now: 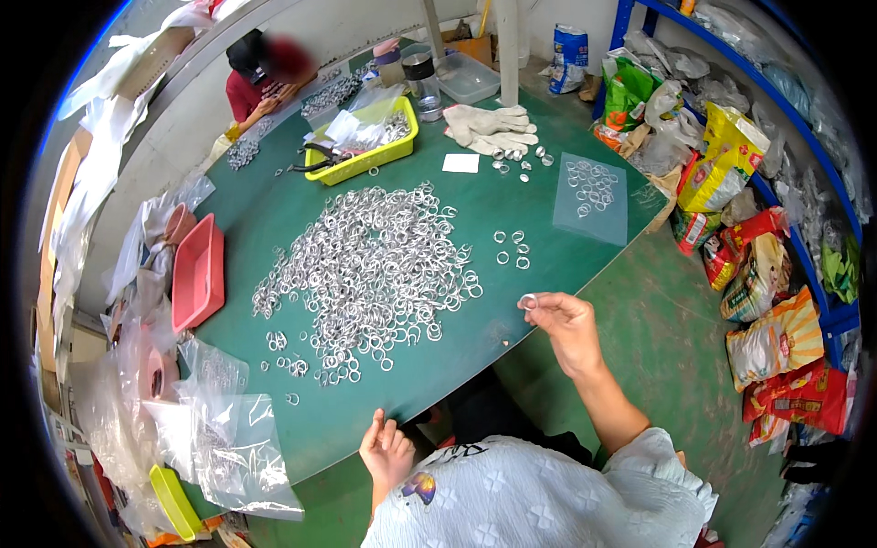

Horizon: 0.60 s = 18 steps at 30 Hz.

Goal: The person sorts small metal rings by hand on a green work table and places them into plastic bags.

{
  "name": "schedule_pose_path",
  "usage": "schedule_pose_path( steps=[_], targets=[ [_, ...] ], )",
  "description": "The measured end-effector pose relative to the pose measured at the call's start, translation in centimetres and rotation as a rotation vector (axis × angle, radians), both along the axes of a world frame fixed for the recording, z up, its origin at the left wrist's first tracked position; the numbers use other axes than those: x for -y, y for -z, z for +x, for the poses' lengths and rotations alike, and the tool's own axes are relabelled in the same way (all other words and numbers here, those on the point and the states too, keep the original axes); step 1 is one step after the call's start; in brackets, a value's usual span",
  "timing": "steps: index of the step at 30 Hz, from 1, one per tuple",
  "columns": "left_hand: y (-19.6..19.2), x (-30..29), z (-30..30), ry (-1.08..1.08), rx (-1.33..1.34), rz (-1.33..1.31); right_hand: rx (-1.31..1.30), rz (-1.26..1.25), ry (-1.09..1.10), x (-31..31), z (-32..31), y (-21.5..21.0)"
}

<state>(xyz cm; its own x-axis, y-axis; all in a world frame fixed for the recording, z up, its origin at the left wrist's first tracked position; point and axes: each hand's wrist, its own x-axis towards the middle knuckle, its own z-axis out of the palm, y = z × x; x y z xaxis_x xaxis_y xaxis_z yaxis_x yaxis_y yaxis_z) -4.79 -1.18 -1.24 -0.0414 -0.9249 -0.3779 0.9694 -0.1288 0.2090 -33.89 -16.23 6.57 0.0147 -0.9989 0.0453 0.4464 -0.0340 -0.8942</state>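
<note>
My right hand (565, 324) is raised over the table's near edge, thumb and fingertips pinched on a small silver metal ring (528, 300). My left hand (387, 449) rests by the near edge, holding nothing; its index finger points up and the other fingers are loosely curled and apart. Beyond the hands, a wide heap of silver rings (375, 265) covers the middle of the green table (438, 393). A small group of separate rings (521, 248) lies to the right of the heap. More rings (592, 185) are spread on a clear plastic sheet (603, 226) at the right.
A yellow-green tray (365, 166) with pliers (315, 157), a pair of white gloves (489, 128) and a glass bottle (423, 87) stand at the back. Left are a pink tray (199, 274) and plastic bags (242, 457). Another person (251, 87) works across the table. Blue shelving (836, 320) flanks the right.
</note>
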Motion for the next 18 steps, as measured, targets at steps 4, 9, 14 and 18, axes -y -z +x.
schedule_pose_path(
  steps=[4, 9, 14, 18],
  targets=[
    [-1.3, 0.4, -0.6, 0.0, 0.012, -0.03, -0.585, -0.503, 0.121, -0.7, 2.2, -2.2],
    [-6.4, 3.5, -3.3, 0.109, 0.018, -0.113, -0.717, -0.701, 0.065, -2.2, 5.9, -2.3],
    [-10.5, 5.1, -4.4, 0.193, -0.085, -0.241, -0.74, -0.815, -0.021, -3.8, 8.9, -2.3],
    [-11.3, 4.9, -4.3, 0.163, -0.193, -0.236, -0.823, -0.839, -0.077, -4.5, 9.9, -2.4]
  ],
)
